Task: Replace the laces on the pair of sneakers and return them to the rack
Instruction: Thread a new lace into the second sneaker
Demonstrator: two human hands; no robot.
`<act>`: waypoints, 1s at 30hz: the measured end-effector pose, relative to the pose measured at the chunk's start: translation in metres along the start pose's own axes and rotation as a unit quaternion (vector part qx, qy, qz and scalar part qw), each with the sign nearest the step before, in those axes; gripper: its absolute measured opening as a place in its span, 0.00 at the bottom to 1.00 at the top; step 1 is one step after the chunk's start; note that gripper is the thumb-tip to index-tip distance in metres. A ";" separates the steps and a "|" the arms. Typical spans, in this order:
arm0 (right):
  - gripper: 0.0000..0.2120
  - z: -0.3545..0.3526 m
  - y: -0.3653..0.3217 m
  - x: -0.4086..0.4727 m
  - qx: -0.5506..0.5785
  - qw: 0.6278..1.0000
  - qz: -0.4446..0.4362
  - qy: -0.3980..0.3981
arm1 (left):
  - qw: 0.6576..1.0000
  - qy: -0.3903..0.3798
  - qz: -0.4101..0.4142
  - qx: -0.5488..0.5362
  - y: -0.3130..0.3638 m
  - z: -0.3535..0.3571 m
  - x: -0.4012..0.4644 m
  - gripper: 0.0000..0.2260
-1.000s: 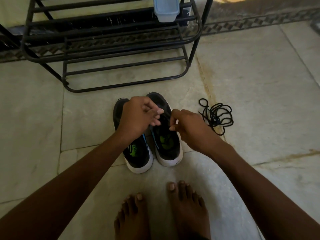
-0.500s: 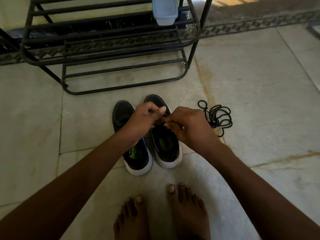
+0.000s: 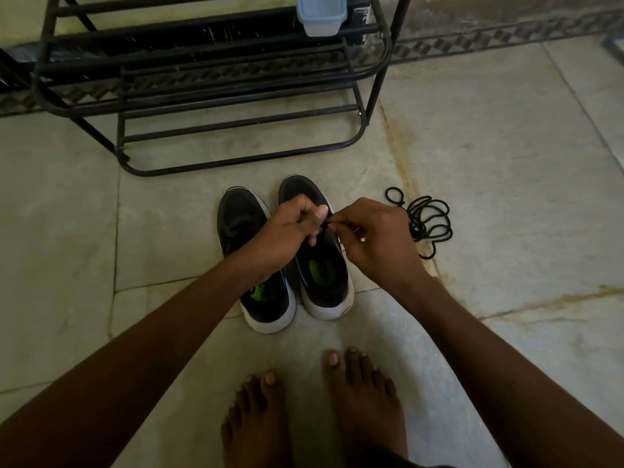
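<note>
Two black sneakers with white soles stand side by side on the floor, toes toward the rack: the left sneaker [image 3: 251,251] and the right sneaker [image 3: 324,275]. Both hands hover over the right sneaker's lacing area. My left hand [image 3: 287,228] has its fingers curled and pinches a black lace at the fingertips. My right hand [image 3: 374,238] pinches the same lace close beside it. A loose black lace [image 3: 427,219] lies coiled on the floor to the right of the shoes. The black metal shoe rack [image 3: 209,79] stands just beyond them.
A pale blue plastic container [image 3: 321,13] sits on the rack's upper right. My bare feet [image 3: 314,410] stand on the stone floor tiles just behind the sneakers. A patterned border strip [image 3: 506,38] runs along the wall behind.
My hands have come together over the right sneaker, from slightly apart to fingertips meeting on the lace. The sneakers and the coiled lace have not moved.
</note>
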State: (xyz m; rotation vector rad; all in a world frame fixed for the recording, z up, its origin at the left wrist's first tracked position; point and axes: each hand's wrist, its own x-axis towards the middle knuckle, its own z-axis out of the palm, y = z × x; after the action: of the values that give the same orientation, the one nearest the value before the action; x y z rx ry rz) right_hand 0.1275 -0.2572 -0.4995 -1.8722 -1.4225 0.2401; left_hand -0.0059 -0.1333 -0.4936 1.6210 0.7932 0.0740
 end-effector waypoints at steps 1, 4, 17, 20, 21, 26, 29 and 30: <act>0.04 0.000 0.000 -0.001 0.011 1.000 0.012 0.000 | 1.000 0.000 0.005 0.000 -0.001 0.000 0.000 0.10; 0.05 0.002 0.001 -0.002 0.041 0.999 0.033 -0.006 | 0.999 0.002 0.040 -0.007 -0.006 -0.003 0.000 0.08; 0.04 0.006 0.012 0.004 0.193 0.971 0.133 -0.045 | 0.978 0.126 0.149 0.071 -0.022 -0.006 -0.005 0.08; 0.03 0.009 0.011 0.005 0.157 0.980 0.113 -0.044 | 0.974 0.133 0.161 0.082 -0.022 -0.005 -0.007 0.10; 0.03 0.010 0.010 0.005 0.137 0.984 0.104 -0.041 | 0.973 0.136 0.165 0.084 -0.022 -0.005 -0.008 0.10; 0.03 0.016 0.007 0.004 0.067 0.996 0.064 -0.004 | 0.965 0.142 0.194 0.101 -0.025 -0.004 -0.009 0.10; 0.02 0.019 0.006 0.004 0.043 0.997 0.056 0.013 | 0.962 0.151 0.197 0.112 -0.024 -0.003 -0.011 0.10; 0.02 0.020 0.007 0.004 0.040 0.997 0.056 0.020 | 0.963 0.151 0.196 0.108 -0.024 -0.003 -0.011 0.10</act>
State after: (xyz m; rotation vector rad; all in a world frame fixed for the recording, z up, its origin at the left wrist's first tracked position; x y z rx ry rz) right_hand 0.1226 -0.2455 -0.5166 -1.8828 -1.2649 0.3087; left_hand -0.0260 -0.1361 -0.5101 1.9874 0.7141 0.5448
